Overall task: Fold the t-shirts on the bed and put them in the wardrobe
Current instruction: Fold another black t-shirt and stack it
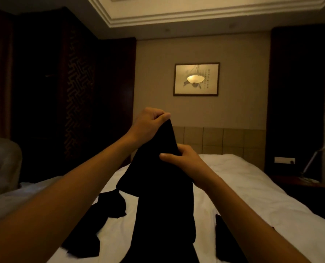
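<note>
Hands [148,124] [184,158], two, on one black t-shirt [163,186].

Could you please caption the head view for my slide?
Left hand and right hand lift a black t-shirt above the white bed.

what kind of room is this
Probably a hotel bedroom: a bed with white sheets and a padded headboard, a framed picture on the wall above it, and dark wood panelling on the left.
</note>
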The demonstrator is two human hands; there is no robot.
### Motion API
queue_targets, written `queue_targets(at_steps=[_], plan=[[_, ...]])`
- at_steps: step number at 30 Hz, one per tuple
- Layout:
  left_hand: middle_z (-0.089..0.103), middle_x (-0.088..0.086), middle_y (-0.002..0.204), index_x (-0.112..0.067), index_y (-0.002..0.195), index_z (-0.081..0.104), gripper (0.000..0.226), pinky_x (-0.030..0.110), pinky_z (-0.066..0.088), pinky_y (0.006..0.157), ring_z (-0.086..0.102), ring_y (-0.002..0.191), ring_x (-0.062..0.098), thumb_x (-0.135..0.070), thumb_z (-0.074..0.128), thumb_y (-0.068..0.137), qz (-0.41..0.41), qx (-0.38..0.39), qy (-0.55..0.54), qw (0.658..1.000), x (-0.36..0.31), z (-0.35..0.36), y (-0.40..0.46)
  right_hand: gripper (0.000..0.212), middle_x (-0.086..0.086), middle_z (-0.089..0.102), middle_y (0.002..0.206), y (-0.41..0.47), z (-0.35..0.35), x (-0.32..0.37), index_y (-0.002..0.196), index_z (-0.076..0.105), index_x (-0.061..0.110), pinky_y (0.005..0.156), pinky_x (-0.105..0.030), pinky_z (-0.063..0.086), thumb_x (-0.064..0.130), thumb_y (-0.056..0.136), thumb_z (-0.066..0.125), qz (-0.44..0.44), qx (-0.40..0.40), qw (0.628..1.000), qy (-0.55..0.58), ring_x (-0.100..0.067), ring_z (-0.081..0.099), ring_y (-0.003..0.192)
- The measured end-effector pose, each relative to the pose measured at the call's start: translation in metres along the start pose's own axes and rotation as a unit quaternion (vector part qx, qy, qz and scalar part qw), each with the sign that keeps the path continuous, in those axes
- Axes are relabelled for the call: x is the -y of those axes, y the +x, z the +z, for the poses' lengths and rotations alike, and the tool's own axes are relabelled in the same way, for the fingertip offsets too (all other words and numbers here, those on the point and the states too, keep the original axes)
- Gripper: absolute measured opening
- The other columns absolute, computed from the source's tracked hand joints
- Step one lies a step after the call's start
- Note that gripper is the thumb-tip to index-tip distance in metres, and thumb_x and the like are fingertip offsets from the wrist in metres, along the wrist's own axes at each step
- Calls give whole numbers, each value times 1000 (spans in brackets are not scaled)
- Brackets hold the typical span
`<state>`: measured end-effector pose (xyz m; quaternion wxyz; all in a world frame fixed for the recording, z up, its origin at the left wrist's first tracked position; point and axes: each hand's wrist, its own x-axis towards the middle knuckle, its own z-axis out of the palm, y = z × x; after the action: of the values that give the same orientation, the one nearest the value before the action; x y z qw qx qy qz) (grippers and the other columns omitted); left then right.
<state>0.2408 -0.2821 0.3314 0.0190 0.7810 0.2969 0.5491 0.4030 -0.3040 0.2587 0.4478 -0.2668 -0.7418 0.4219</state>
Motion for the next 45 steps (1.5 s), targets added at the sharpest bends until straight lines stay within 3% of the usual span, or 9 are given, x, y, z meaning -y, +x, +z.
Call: queue_targets(at_steps=[7,14,18,24,29,33,37,42,45], plan=[[50,1,57,1,73,64,35,19,36,50,46,50,8,-20,55,100,55,26,-4,998,-36,-23,16,22,-8,69,100,-3,-14,44,111,65,10,85,-31,57,9,89,64,-2,12,1000,21,-21,69,92],[52,3,59,1,78,68,34,26,36,53,46,52,12,-23,57,99,45,21,54,997,-30,-46,25,22,-4,71,98,1,-42,70,110,65,13,87,-30,56,11,88,66,44,14,992,-118,-18,69,93],[54,1,56,-1,78,69,34,22,39,52,48,47,6,-24,56,99,22,-11,55,998,-17,-57,25,29,-4,69,98,0,-55,69,116,64,9,81,-26,54,11,88,65,70,36,992,-101,-17,68,91],[65,-5,64,-11,82,76,27,33,51,67,58,56,-1,-28,60,97,-14,-83,100,991,11,-72,20,27,-2,71,92,-9,-66,63,117,65,7,69,-21,53,15,92,62,110,51,988,-98,-12,69,80],[68,12,70,-13,77,74,32,47,52,72,67,69,28,-32,59,97,-49,-107,96,988,28,-80,10,26,-2,68,84,-12,-79,57,113,66,6,61,-21,51,22,95,59,93,14,990,-109,-11,65,70],[64,5,64,-14,75,72,32,39,50,65,62,60,18,-31,57,98,-65,-85,80,991,30,-76,7,21,-2,64,71,-12,-80,58,102,70,8,52,-18,46,23,96,57,77,-35,992,-95,-9,59,56],[58,0,64,-10,77,70,33,30,42,62,54,58,9,-29,54,100,-69,-57,24,996,19,-71,4,29,0,60,65,-8,-76,60,112,68,4,48,-15,41,23,100,50,34,-83,992,-92,-6,54,50],[56,4,57,-18,76,79,38,22,35,48,48,47,15,-46,58,89,-166,127,-58,976,-1,-71,-4,33,0,57,61,-8,-76,60,116,63,1,44,-18,38,24,103,44,31,-99,994,-43,-7,51,46],[58,-3,52,-16,73,77,33,16,38,43,51,41,6,-37,58,90,-191,158,-118,962,-11,-67,-5,33,-4,60,68,-7,-71,57,117,64,1,47,-20,44,26,101,49,62,-105,992,15,-11,55,50]])
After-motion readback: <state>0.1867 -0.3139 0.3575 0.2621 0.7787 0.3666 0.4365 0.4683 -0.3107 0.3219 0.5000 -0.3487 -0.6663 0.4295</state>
